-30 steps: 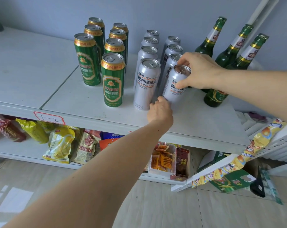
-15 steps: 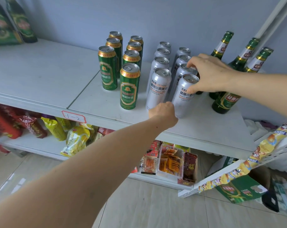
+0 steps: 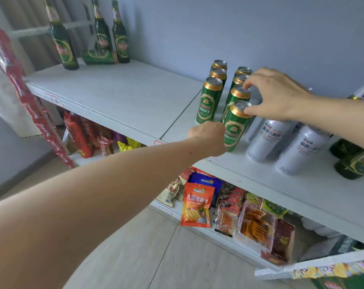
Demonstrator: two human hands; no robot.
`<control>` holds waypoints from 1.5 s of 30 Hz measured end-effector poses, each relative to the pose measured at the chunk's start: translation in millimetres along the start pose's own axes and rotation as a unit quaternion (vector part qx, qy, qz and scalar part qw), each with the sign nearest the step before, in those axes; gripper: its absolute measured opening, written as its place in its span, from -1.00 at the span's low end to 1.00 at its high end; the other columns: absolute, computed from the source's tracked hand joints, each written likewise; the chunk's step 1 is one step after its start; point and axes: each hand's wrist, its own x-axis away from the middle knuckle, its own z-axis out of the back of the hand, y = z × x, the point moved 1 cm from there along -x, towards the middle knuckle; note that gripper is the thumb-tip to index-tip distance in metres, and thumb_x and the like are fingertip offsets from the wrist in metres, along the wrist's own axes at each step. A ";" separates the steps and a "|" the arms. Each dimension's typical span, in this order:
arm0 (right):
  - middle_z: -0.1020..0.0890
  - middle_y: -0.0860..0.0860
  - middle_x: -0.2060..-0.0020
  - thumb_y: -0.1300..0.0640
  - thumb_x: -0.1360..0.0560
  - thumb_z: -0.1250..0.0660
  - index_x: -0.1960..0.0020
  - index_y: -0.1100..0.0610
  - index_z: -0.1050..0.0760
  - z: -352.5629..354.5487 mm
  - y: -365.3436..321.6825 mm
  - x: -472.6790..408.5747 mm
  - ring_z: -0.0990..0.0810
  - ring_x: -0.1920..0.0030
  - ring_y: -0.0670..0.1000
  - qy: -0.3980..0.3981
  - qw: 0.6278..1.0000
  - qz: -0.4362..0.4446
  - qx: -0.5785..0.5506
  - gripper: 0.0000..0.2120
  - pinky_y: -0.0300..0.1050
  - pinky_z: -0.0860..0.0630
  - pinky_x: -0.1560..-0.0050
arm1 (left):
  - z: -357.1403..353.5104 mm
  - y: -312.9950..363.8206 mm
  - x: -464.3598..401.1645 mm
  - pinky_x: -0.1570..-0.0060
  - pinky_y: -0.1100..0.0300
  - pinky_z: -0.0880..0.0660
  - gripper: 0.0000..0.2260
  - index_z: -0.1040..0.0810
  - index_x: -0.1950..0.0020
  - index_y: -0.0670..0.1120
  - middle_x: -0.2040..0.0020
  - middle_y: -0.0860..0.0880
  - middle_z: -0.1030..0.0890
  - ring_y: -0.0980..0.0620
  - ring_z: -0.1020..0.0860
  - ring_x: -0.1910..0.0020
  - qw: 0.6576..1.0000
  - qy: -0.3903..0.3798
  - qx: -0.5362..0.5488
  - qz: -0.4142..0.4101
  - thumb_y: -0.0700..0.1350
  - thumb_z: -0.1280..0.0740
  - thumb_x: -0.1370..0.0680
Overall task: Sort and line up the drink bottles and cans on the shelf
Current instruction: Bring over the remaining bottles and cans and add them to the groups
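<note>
**Hands on front green can**

Right hand is pinching the rim of the front green-and-gold aluminium beer can on the white laminate shelf. Left hand, fingers curled, is touching its base; its fingertips are hidden. Silver cylindrical cans behind are partly covered, and the dark green glass bottles are cut off at the right.

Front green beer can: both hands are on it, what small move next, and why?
Probably nudge the front green beer can back into its column. The right hand pinches its gold rim, the left hand holds its base, and it stands slightly ahead of the green can behind.
</note>
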 end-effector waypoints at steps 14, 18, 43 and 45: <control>-0.45 0.10 -0.17 0.04 -0.32 -0.50 -0.19 0.09 -0.47 -43.7 -210.2 -159.6 -0.45 -0.20 0.18 0.005 0.999 0.039 -0.033 -0.52 0.09 -0.45 -0.18 | 89.7 -288.7 19.2 0.25 0.18 -0.35 -0.81 -0.49 -0.12 -0.04 0.04 -0.02 -0.52 -0.09 -0.52 0.09 0.994 0.026 -0.069 0.078 -0.09 -0.32 -0.51; -0.45 0.11 -0.18 0.05 -0.34 -0.49 -0.21 0.10 -0.46 -56.8 -256.6 -204.6 -0.45 -0.21 0.17 -0.003 0.999 0.040 -0.028 -0.52 0.09 -0.45 -0.19 | 105.3 -359.9 10.9 0.35 0.17 -0.32 -0.84 -0.49 -0.09 -0.08 0.13 -0.02 -0.50 -0.06 -0.49 0.18 0.991 0.043 -0.085 0.094 -0.10 -0.32 -0.53; -0.45 0.09 -0.27 -0.06 -0.34 -0.53 -0.40 0.13 -0.28 -123.3 -442.4 -552.8 -0.46 -0.22 0.12 0.036 0.989 0.028 -0.143 -0.25 -0.09 -0.36 -0.10 | 134.8 -683.3 -163.3 0.10 0.08 -0.39 -0.43 -0.29 -0.34 -0.14 -0.24 -0.12 -0.39 -0.13 -0.43 -0.21 0.961 0.132 0.098 0.221 0.04 -0.44 -0.45; -0.42 0.09 -0.30 -0.11 -0.34 -0.52 -0.42 0.10 -0.25 -130.2 -452.2 -575.0 -0.44 -0.25 0.12 0.044 0.985 -0.004 -0.170 -0.22 -0.08 -0.34 -0.08 | 132.4 -699.5 -181.4 -0.01 0.07 -0.41 -0.39 -0.27 -0.36 -0.15 -0.28 -0.13 -0.39 -0.14 -0.42 -0.24 0.960 0.136 0.118 0.214 0.05 -0.45 -0.45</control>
